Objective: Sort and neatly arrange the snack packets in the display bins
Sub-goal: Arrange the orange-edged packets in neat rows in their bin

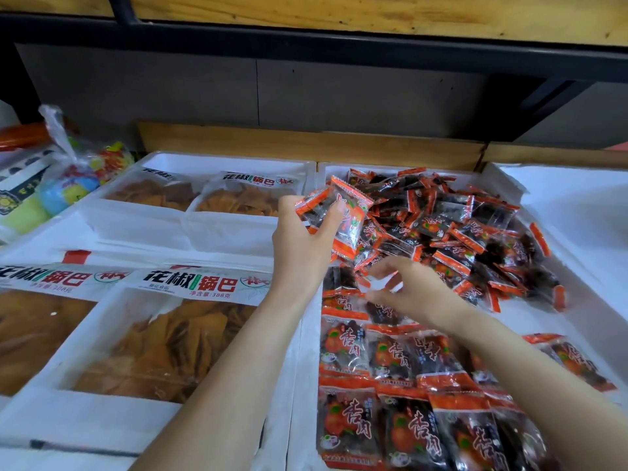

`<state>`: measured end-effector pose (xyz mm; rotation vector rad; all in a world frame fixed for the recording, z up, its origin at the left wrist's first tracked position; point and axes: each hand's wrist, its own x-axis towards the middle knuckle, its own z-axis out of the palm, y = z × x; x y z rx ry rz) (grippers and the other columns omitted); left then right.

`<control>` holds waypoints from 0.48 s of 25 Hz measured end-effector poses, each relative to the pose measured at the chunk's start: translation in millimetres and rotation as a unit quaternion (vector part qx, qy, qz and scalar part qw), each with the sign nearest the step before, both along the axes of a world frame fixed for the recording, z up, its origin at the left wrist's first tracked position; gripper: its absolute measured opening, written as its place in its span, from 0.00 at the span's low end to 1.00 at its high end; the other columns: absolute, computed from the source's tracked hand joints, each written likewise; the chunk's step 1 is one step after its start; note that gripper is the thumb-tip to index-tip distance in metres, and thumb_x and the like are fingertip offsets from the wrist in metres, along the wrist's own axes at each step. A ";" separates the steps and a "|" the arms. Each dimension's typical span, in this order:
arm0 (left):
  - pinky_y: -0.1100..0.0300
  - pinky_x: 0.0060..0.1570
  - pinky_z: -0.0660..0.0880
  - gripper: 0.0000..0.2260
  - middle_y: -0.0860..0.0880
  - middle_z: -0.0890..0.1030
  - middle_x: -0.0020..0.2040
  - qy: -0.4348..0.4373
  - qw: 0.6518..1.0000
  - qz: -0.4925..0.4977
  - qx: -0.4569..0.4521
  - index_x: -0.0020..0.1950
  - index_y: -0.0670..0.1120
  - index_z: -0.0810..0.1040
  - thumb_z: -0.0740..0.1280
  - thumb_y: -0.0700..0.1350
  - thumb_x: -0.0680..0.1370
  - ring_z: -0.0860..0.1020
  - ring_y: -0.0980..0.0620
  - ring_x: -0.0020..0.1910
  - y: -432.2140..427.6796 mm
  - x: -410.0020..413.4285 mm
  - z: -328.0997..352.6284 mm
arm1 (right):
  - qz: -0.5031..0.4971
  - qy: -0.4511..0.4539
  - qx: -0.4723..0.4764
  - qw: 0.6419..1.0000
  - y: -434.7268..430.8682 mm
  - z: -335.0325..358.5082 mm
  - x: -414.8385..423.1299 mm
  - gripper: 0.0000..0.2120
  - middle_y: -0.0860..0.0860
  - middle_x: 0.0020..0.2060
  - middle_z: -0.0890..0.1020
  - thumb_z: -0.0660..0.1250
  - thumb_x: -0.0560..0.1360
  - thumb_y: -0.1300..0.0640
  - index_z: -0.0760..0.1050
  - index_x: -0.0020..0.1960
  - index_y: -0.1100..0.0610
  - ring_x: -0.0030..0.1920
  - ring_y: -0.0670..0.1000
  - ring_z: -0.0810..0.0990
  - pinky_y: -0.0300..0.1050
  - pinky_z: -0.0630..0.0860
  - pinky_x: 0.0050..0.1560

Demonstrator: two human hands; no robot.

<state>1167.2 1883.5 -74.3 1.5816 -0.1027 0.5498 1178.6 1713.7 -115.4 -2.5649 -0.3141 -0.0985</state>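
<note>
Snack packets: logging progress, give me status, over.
Left hand grips a few packets. Right hand pinches one packet over the near rows. Loose pile fills the bin's far end. Nothing in the way.

Two bare forearms, bare left hand, bare right hand, slim fingers, short plain nails

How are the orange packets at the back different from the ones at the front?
The back packets lie in a jumbled heap, tilted every way; the front packets lie flat in neat overlapping rows. The back packets face all directions; the front packets show their labels the same way up. Both are orange-edged packets in one white bin.
</note>
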 end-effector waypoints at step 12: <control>0.75 0.33 0.71 0.13 0.58 0.74 0.43 0.004 1.000 -0.007 0.023 0.57 0.45 0.70 0.68 0.48 0.77 0.76 0.62 0.39 -5.0 -1.1 -2.8 | -0.025 0.057 0.054 0.997 -19.3 -2.2 24.0 0.13 0.50 0.48 0.76 0.72 0.72 0.59 0.73 0.53 0.55 0.38 0.47 0.76 0.35 0.70 0.35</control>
